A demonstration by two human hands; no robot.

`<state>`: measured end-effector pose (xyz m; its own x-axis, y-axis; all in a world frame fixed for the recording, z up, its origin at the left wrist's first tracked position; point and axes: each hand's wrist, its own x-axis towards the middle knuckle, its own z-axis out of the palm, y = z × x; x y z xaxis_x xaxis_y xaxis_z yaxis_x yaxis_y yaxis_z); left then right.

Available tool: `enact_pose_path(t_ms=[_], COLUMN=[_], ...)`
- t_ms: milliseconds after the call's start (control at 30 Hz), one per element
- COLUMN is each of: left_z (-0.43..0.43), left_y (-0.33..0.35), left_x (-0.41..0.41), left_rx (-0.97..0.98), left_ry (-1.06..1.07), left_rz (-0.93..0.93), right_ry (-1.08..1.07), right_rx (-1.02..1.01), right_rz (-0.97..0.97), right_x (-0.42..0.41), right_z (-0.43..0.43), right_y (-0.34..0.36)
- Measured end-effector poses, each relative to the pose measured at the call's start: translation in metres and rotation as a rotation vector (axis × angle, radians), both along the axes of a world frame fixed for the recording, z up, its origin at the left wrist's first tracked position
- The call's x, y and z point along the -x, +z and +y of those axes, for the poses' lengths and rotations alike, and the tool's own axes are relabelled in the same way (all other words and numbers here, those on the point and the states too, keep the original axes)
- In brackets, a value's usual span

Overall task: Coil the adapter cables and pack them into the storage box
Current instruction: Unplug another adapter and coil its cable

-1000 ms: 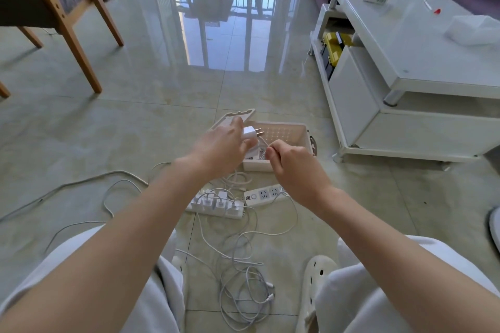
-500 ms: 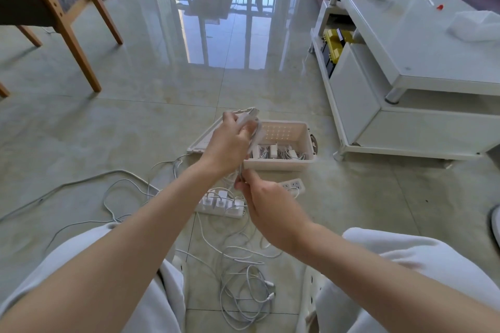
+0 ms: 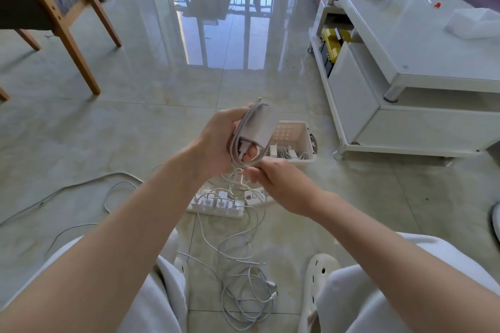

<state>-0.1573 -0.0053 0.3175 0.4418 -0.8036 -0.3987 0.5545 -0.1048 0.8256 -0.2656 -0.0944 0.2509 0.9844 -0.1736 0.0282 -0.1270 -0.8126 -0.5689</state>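
Observation:
My left hand (image 3: 216,143) grips a white adapter (image 3: 259,123) in the air, its white cable (image 3: 238,140) looped round the block and my fingers. Just below it my right hand (image 3: 273,178) pinches the loose run of that cable. Behind the hands the white storage box (image 3: 304,140) stands open on the floor with several coiled adapters inside. A white power strip (image 3: 216,204) with several adapters plugged in lies below the hands. A tangle of white cables (image 3: 249,295) lies on the tiles between my knees.
A white coffee table (image 3: 411,62) stands at the right, close to the box. A wooden chair (image 3: 62,21) is at the far left. A long white cord (image 3: 67,189) runs off to the left. My white clog (image 3: 319,273) sits near the cable tangle.
My left hand has lifted the adapter toward me and turned it, with more cable wound round it. My right hand has dropped below the left and slid along the cable.

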Motion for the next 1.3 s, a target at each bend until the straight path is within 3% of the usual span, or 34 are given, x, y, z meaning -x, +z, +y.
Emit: enact_pose_path(t_ms=[333,467,667,867,1033,1133,1300], left_z=[0.013,0.019,0.024,0.021,0.013,0.005,-0.011], left_y=[0.013,0.011,-0.010,-0.020,-0.020,-0.019,-0.027], left_x=[-0.001,-0.005,-0.012,-0.013,-0.010,-0.006,-0.006], left_rx=[-0.113,-0.281,-0.464,-0.563,-0.602,-0.547,-0.323], left_ry=[-0.184,-0.161,-0.252,-0.307,-0.191,-0.090,0.173], left_rz=[-0.297,-0.585,-1.128,-1.332,-1.348,-1.284,-0.686], right_ry=[0.043,-0.054,-0.194,-0.304,-0.254,-0.173,-0.093], right_rx=[0.154,0.303,0.442,0.320,0.015,-0.027,-0.035], right_rz=[-0.052,0.118,-0.030,-0.108,-0.210,-0.267,-0.248], right_x=[0.004,0.007,0.008,0.003,0.004,0.009,0.009], right_z=[-0.031,-0.041,-0.039,-0.026,0.002,0.025,0.038], right_y=[0.011,0.020,0.027,0.026,0.019,0.014,0.004])
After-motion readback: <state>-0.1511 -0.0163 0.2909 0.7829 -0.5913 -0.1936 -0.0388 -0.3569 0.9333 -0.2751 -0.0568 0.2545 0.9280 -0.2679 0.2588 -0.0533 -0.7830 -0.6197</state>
